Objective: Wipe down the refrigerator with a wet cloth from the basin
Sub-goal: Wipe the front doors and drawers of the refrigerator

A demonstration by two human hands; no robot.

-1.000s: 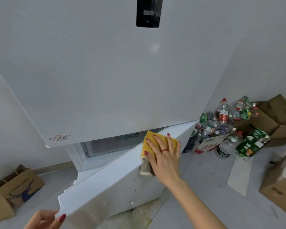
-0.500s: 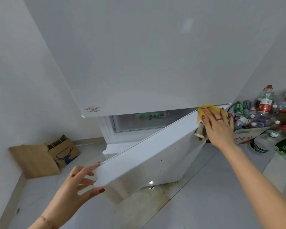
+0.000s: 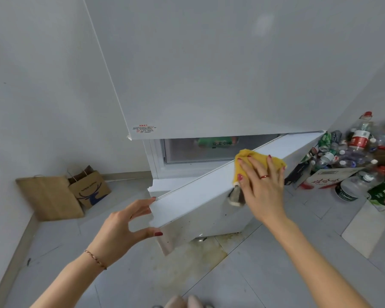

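Observation:
The white refrigerator (image 3: 209,74) fills the upper view. Its lower door (image 3: 198,196) stands swung open toward me, showing a frosted drawer behind. A yellow cloth (image 3: 245,156) with a grey underside lies over the door's top edge. My right hand (image 3: 260,185) presses it flat there with spread fingers. My left hand (image 3: 125,227) grips the door's free corner between thumb and fingers. No basin is in view.
Two brown paper bags (image 3: 60,192) lean against the left wall. A heap of plastic bottles (image 3: 360,141) and cardboard boxes (image 3: 327,178) crowds the floor at right. The tiles (image 3: 200,256) under the door are stained yellow-brown.
My right hand slid the cloth back left along the door's top edge. My left hand closed on the door's free corner. The view shifted left and downward.

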